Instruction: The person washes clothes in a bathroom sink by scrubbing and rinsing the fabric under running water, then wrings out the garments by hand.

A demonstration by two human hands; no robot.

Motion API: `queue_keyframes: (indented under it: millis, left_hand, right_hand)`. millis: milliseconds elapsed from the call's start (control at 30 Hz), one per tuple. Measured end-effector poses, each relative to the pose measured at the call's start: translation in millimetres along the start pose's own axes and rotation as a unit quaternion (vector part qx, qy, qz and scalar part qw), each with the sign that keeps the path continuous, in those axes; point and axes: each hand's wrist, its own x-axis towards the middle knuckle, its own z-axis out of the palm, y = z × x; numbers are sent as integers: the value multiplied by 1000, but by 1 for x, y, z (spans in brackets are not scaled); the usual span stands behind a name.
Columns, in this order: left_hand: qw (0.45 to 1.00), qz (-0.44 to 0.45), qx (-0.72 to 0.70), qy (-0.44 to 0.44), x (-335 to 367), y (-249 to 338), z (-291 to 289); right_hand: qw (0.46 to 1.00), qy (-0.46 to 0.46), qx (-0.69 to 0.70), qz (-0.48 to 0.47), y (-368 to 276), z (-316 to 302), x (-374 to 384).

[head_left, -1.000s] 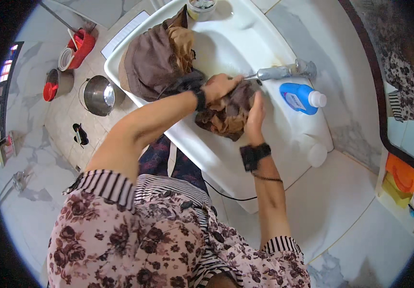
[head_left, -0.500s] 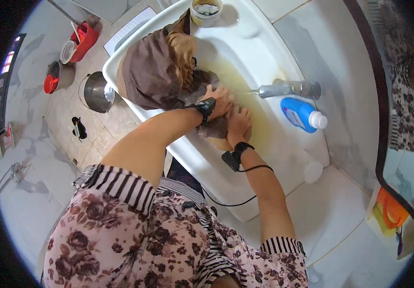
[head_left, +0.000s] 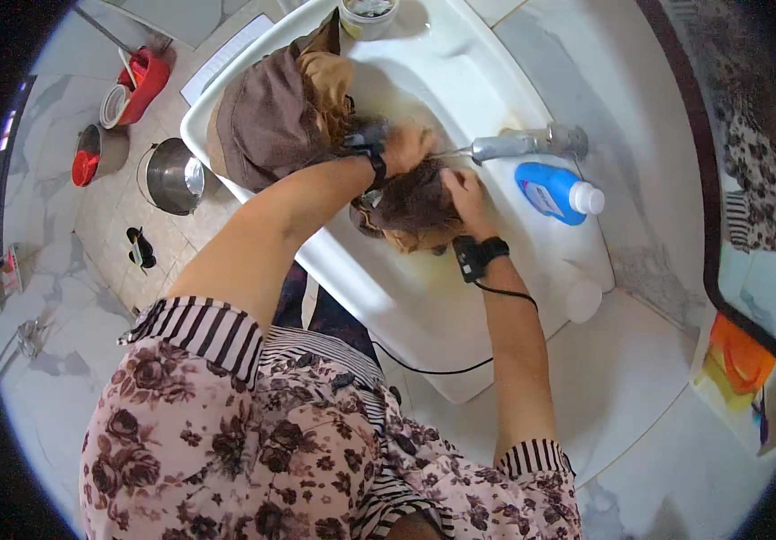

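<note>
A brown cloth piece with a tan lining (head_left: pixel 419 200) hangs wet and bunched over the basin, beside the tap's thin stream. My right hand (head_left: pixel 469 200) grips its right edge, thumb on top. Motion blurs my left hand (head_left: pixel 409 148), which is at the cloth's upper left side; its fingers do not show clearly. More brown and tan cloth (head_left: pixel 266 117) lies heaped over the left rim of the white sink (head_left: pixel 388 315). Whether both parts are one piece I cannot tell.
A chrome tap (head_left: pixel 523 144) juts in from the right above a blue bottle with a white cap (head_left: pixel 550 193). At the far rim stands a small tub (head_left: pixel 368 16). A metal bucket (head_left: pixel 170 175) and a red container (head_left: pixel 145 85) are on the floor at left.
The cloth has come up from the yellowish water in the basin and is bunched near the tap. My right hand has moved right and up; the left has shifted up and is blurred.
</note>
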Motion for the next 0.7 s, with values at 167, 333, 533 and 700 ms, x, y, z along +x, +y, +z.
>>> queue_keyframes:
  millis: [167,333,533,700]
  left_hand:
    - [962,-121,233,-76,13,39,-9]
    - [972,-164,63,-159,-3,19,-37]
    - [958,-233,-160,-53,-91,79,-44]
    - [985,-172,23,11,-120,69,-5]
  right_hand:
    - [948,50,-245,199,22,-25,-9]
    - [894,47,323,308,-41,-1,-7]
    - [964,67,192,169,-48,12,-74]
    - [963,152,-218,-52,-37,69,-95]
